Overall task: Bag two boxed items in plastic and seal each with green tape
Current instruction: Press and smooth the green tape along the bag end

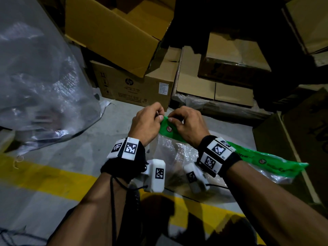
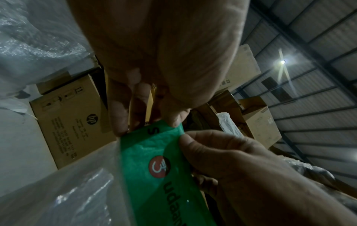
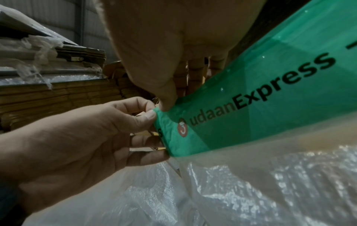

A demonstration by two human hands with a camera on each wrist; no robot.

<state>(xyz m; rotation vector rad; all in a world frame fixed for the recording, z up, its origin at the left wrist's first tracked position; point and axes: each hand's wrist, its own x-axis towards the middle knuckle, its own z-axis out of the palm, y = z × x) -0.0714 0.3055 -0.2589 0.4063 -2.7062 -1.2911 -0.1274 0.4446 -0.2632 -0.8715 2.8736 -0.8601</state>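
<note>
A clear plastic bag (image 1: 177,155) lies on the floor with a brown boxed item dimly showing inside it. Along the bag's top edge runs a green printed tape strip (image 1: 266,159), reading "udaanExpress" in the right wrist view (image 3: 260,94). My left hand (image 1: 150,119) and right hand (image 1: 182,121) meet at the strip's far end (image 2: 154,145). Each hand pinches that green corner between thumb and fingertips. The left thumb (image 3: 146,117) and right thumb (image 3: 168,97) nearly touch there. The rest of the strip runs under my right wrist toward the right.
A brown HP carton (image 1: 134,87) stands just beyond my hands, with open cartons (image 1: 113,32) stacked above it. A large bundle of clear plastic (image 1: 39,82) fills the left. Flattened cardboard (image 1: 213,82) lies behind on the right. A yellow floor line (image 1: 44,178) crosses near me.
</note>
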